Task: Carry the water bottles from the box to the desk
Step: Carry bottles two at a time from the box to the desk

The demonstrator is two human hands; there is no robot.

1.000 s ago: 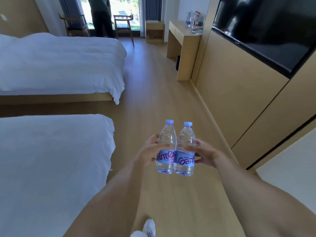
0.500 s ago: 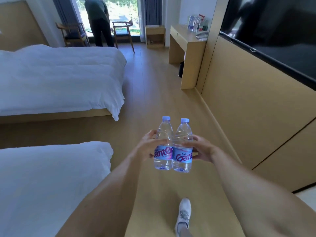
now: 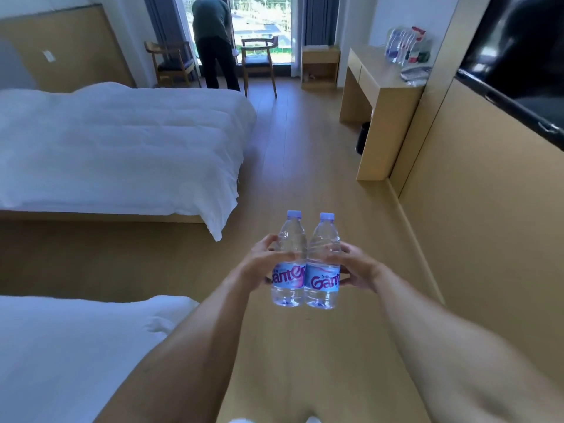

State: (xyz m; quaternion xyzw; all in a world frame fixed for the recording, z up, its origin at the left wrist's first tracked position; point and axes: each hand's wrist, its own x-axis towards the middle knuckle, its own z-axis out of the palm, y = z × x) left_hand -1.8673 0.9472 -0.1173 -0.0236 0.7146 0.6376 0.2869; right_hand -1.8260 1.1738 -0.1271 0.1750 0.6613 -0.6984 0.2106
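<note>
Bottom of frame: two bare forearms reach forward from the lower corners, over a wooden floor. Centre, slightly below middle: left hand grips the left water bottle, fingers curled round its far side, thumb across the front above the label. Right hand grips the right water bottle the same way, from the right side. Both bottles upright, held above the floor, touching side by side; pale blue caps up, blue labels with pink lettering facing the camera, clear water inside. Lower left: corner of a near bed with white cover. Middle left: a far bed, white duvet, its corner hanging near the floor. Right side: wood-panelled wall; dark television screen mounted at upper right. Upper right of centre: the desk, its tabletop well apart from the held bottles; at its far end stand several more water bottles clustered together, with a red-and-green item beside them, too small to identify. A dark bin sits under the desk. Top centre: a small open wooden cabinet, two wooden chairs, and another person standing bent at the window, back to the camera.
</note>
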